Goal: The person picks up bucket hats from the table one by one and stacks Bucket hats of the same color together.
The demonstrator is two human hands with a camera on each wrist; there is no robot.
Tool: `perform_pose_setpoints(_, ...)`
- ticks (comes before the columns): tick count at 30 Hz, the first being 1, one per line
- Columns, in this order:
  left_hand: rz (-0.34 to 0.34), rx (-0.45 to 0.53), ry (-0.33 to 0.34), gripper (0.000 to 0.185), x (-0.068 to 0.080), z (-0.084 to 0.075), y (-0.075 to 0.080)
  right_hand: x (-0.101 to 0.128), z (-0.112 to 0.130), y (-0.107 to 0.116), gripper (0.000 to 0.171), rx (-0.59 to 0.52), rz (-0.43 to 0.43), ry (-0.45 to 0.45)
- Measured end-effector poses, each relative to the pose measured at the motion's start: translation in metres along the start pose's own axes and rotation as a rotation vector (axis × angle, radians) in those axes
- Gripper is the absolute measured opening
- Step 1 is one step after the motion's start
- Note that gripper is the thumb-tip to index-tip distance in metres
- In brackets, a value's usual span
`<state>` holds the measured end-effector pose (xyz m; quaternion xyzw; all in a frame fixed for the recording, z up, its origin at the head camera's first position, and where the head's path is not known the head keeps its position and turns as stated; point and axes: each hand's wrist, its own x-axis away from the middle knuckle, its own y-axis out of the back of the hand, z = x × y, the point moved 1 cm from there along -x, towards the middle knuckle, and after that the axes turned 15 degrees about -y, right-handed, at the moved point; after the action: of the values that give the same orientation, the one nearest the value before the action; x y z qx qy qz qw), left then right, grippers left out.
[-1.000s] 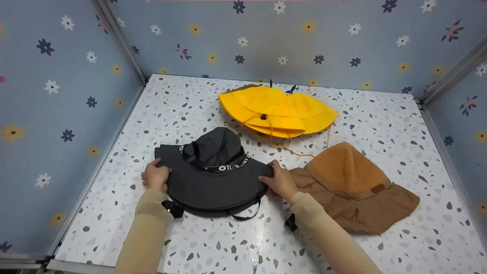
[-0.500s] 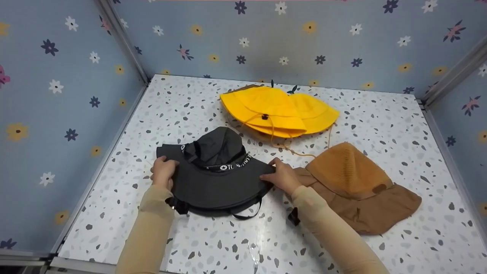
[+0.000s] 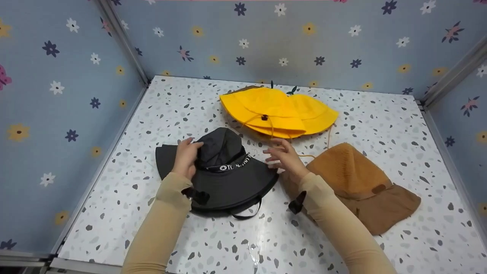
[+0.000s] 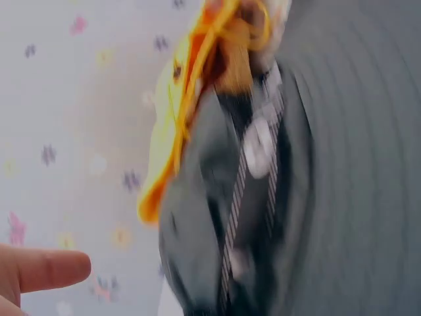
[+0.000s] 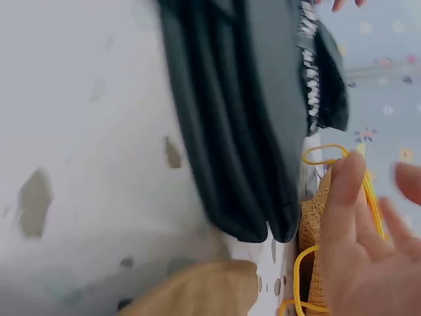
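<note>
The left hand [image 3: 186, 156] rests on the left side of the dark grey hat [image 3: 218, 173], fingers bent loosely over the crown rather than clamped. The hat lies flat near the front-left of the speckled table [image 3: 182, 102], crown towards the back wall, brim's long axis left-to-right. This looks like tidying the crown — pressing it flat calls for both palms. The right hand [image 3: 283, 158] hovers open just beside the brim, holding nothing, before the brown hat [image 3: 361, 182].
</note>
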<state>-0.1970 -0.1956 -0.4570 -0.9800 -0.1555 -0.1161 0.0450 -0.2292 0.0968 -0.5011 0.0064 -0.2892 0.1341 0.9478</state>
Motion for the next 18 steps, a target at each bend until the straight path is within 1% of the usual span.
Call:
perform_pose_setpoints(3,0.026,0.068,-0.010,0.062,0.002,-0.004,-0.024,-0.002,0.005,0.001,0.057,-0.215,0.050,0.032)
perform_pose_setpoints(7,0.075,0.220,-0.025,0.056,0.001,-0.006,-0.053,-0.006,0.010,0.004,0.064,-0.410,0.102,0.033)
perform_pose_setpoints(9,0.112,0.295,-0.023,0.053,0.001,-0.006,-0.067,-0.008,0.012,0.005,0.064,-0.474,0.129,0.016)
perform_pose_setpoints(11,0.157,0.341,-0.011,0.051,0.001,-0.006,-0.079,-0.011,0.014,0.005,0.063,-0.521,0.151,-0.016)
perform_pose_setpoints(14,0.212,0.354,0.030,0.050,0.000,-0.001,-0.094,-0.015,0.014,0.006,0.061,-0.575,0.170,-0.070)
perform_pose_setpoints(16,0.232,0.357,0.058,0.052,-0.001,0.003,-0.103,-0.017,0.013,0.008,0.060,-0.622,0.174,-0.094)
perform_pose_setpoints(18,0.235,0.365,0.083,0.055,-0.003,0.008,-0.111,-0.019,0.013,0.009,0.059,-0.675,0.174,-0.107)
